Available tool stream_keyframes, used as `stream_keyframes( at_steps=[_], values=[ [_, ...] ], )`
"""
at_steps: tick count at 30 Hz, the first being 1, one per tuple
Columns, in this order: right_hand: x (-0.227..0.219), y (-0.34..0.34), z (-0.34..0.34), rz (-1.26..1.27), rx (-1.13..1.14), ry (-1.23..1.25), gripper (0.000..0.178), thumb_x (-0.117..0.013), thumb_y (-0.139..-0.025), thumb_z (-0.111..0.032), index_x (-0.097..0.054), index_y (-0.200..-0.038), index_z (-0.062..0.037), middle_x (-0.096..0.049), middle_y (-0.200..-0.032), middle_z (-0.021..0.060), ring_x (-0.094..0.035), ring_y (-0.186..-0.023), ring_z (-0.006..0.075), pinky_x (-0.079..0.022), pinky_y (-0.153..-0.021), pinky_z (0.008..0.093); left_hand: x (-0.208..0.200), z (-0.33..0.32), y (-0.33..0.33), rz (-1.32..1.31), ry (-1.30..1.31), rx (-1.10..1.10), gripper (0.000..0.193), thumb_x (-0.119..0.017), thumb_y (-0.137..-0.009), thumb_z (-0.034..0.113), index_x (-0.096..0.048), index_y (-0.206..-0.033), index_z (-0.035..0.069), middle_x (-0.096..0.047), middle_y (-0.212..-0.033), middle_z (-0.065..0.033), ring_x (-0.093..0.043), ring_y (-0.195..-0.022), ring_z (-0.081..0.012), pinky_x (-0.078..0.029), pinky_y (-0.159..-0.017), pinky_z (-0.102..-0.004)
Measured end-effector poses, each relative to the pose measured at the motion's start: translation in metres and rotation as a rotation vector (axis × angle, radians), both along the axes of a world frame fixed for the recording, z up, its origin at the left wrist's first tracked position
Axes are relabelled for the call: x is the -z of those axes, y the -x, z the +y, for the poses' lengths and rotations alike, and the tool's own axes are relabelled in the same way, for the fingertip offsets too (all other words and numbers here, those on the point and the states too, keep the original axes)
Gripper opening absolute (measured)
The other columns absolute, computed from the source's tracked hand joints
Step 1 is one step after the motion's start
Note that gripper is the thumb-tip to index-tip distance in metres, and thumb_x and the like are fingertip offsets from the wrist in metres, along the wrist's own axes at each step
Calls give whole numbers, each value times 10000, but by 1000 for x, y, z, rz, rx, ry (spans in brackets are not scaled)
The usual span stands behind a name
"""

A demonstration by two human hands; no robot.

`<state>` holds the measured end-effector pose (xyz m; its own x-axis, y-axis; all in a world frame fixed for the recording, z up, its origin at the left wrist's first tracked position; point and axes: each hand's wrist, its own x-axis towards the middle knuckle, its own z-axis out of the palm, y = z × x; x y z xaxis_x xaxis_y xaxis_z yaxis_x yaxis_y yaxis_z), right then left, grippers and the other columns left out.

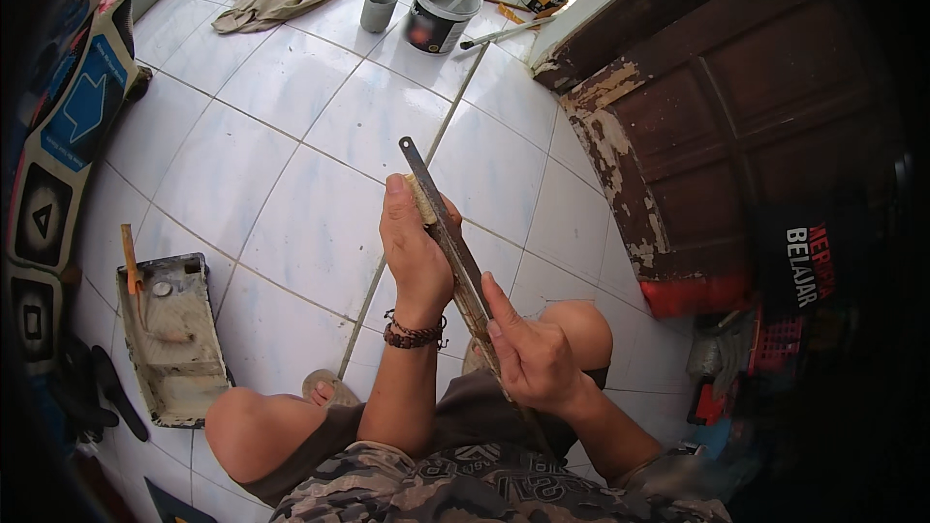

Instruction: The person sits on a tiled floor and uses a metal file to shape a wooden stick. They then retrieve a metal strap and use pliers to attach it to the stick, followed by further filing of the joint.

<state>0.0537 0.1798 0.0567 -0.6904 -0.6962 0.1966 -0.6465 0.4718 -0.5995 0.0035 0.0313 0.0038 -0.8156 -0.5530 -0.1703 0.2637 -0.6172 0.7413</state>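
Your left hand's (417,257) grip wraps the dark metal strip (454,242) at the dial's centre; your right hand's (541,358) grip clasps it toward five o'clock. The paint tray (184,389) lies at eight.

A peeling, seemingly wooden door (794,111) borders white tiles (281,196).

Dark narrow strip (458,254), end holed, slanted beside a pale piece (421,199).

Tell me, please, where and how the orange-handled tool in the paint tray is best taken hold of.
Probably by its orange handle, from above: it juts past the far rim of the tray, while the thin bent rod lies inside.
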Motion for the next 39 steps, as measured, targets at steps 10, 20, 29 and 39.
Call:
stream_keyframes(
  at_steps=[10,20,29,39],
  values=[
    [-12,25,-36,66,-8,-1,503,-514,-918,18,-401,-1403,97,-586,-616,169,-538,-440,216,-455,-488,331,3,5,-3,-17,25,2,455,-257,-1047,426,-464,-812,96,-476,-567,-28,-400,-467,-96,-339,-420,-239],
    [-12,26,-49,84,-67,23,497,-513,-907,35,-409,-1385,126,-599,-644,173,-536,-445,218,-459,-495,327,-10,-11,-8,-31,10,-25,454,-260,-1044,439,-441,-789,110,-457,-554,-23,-384,-470,-96,-323,-423,-235],
    [-9,16,-44,100,2,-39,551,-544,-883,6,-405,-1412,71,-602,-633,160,-569,-473,256,-481,-499,353,-11,-9,-5,-45,-27,-45,467,-246,-1045,434,-455,-800,96,-465,-558,-27,-399,-460,-103,-335,-417,-237],
    [-3,-16,-9,98,14,-53,604,-562,-825,33,-415,-1409,66,-546,-566,125,-550,-457,267,-462,-471,375,-10,-16,-7,-19,-59,-8,474,-245,-1040,452,-441,-780,107,-423,-542,-19,-377,-450,-100,-317,-399,-241]
  ],
)
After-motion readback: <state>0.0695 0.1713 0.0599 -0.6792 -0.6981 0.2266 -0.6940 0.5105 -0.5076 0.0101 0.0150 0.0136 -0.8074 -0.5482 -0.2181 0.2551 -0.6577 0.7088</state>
